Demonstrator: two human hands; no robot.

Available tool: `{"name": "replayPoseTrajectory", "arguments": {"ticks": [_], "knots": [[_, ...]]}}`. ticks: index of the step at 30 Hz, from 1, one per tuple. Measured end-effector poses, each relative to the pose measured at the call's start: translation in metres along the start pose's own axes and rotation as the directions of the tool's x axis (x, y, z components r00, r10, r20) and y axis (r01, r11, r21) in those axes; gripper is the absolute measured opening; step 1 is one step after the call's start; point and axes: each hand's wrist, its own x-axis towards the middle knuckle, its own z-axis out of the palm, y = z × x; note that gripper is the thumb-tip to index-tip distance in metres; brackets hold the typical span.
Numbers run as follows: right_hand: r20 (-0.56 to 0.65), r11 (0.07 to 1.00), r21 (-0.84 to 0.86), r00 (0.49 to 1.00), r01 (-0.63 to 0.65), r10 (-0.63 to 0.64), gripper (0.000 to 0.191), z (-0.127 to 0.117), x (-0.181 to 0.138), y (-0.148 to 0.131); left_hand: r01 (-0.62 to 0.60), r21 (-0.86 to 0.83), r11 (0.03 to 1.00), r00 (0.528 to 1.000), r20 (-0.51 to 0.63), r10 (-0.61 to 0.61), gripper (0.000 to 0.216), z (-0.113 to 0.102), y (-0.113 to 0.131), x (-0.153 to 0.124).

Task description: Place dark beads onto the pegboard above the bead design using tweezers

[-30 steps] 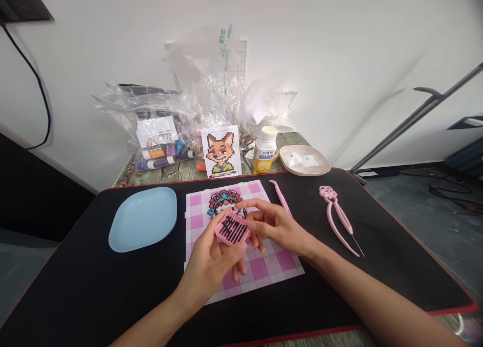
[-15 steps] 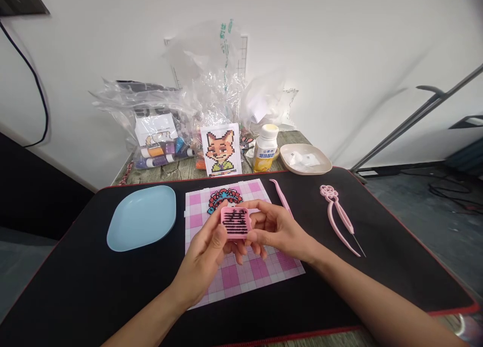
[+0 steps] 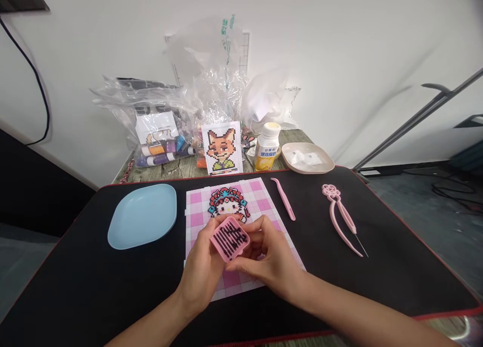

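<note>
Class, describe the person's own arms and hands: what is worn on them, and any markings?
The left hand and right hand are bare: no gloves, and no rings that show. The left forearm and right forearm are bare too, with no sleeve, watch, bracelet or clear marking in view.

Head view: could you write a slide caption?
Left hand and right hand hold pink tray of dark beads over checkered board.
</note>
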Motion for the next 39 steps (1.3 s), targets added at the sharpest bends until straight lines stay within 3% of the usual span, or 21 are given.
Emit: {"name": "replayPoseTrajectory", "arguments": {"ticks": [5, 10, 14, 19, 27, 39], "knots": [[0.009, 0.975, -0.171, 0.989, 0.144, -0.145, 0.056, 0.001, -0.005, 0.006, 0.001, 0.028, 1.000, 0.997, -0.077, 0.001, 0.035, 0.001, 0.002, 0.001], [-0.030, 0.898, -0.317, 0.943, 0.306, -0.332, 0.048, -0.011, 0.002, -0.005, -0.045, -0.048, 0.998, 0.999, 0.029, 0.046, 0.043, -0.001, 0.017, 0.004], [-0.171, 0.823, -0.482, 0.888, 0.302, -0.426, 0.035, -0.026, 0.015, -0.021, -0.021, -0.044, 0.999, 0.995, 0.097, 0.025, 0.047, -0.001, 0.021, 0.002], [-0.294, 0.814, -0.539, 0.858, 0.215, -0.421, 0.037, -0.040, 0.027, -0.028, -0.047, -0.016, 0.999, 0.989, 0.142, 0.049, 0.047, 0.000, 0.018, 0.000], [-0.248, 0.821, -0.525, 0.883, 0.224, -0.399, 0.038, -0.041, 0.027, -0.024, -0.139, -0.010, 0.990, 0.975, 0.174, 0.138, 0.038, -0.005, 0.020, 0.002], [-0.231, 0.828, -0.519, 0.897, 0.214, -0.377, 0.038, -0.041, 0.028, -0.024, -0.076, -0.029, 0.997, 0.962, 0.261, 0.081, 0.051, -0.005, 0.015, 0.001]]}}
